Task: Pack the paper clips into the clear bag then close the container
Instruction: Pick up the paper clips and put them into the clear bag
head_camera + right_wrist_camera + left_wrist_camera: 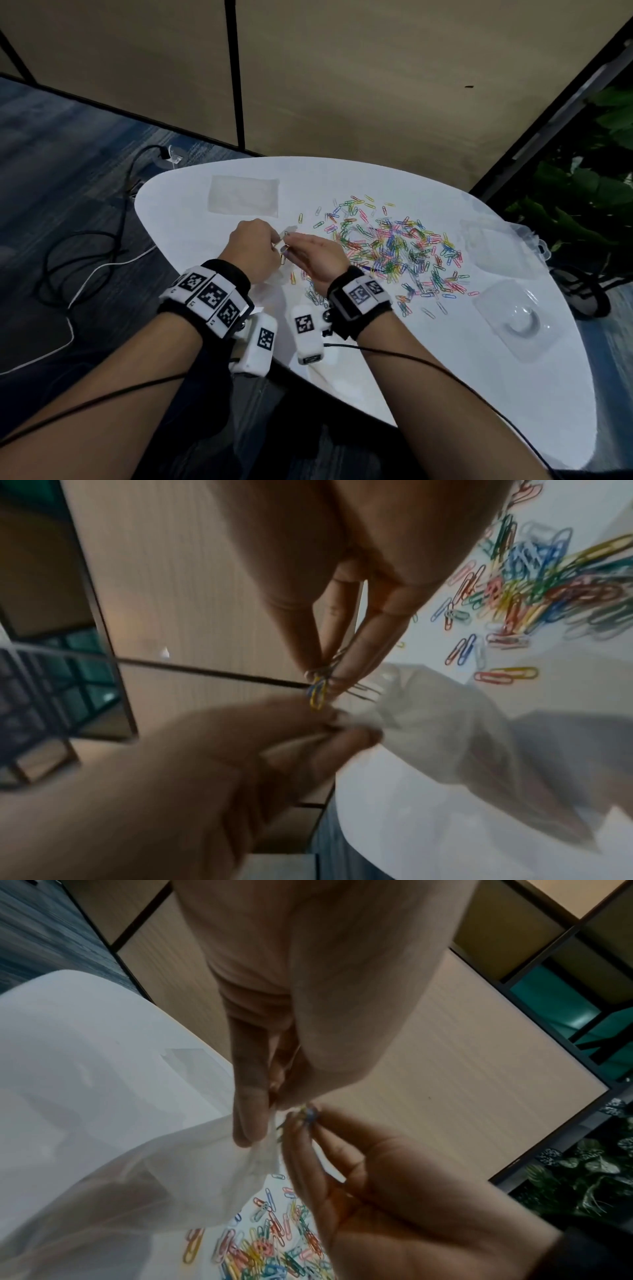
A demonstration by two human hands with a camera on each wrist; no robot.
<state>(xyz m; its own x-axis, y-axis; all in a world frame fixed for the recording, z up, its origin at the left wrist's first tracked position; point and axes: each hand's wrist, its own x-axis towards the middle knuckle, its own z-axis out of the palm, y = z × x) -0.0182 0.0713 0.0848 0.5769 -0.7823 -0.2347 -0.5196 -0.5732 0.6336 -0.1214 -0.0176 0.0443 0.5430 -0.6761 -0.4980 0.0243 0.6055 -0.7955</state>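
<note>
Pinching a small bunch of paper clips (318,693) between the thumb and fingertips of your right hand (317,255), you hold it right at the mouth of the clear bag (164,1172), whose top edge your left hand (253,246) grips with curled fingers just beside that bunch. By my reading you are early in the packing: through the bag's film below your left-hand grip I can make out no clips inside, though the film is cloudy and I cannot be sure. Nearly all the work sits to the right of your pinch, where the colourful pile of clips (397,250) spreads loose over the white table (445,394), with a few strays lying under your right wrist. A second flat clear bag (244,196) lies beyond your hands, apparently empty. Farther right of the pile, a clear plastic container (498,248) and what looks like its lid (513,317) rest apart, so the container is open and closing it is not yet done.
</note>
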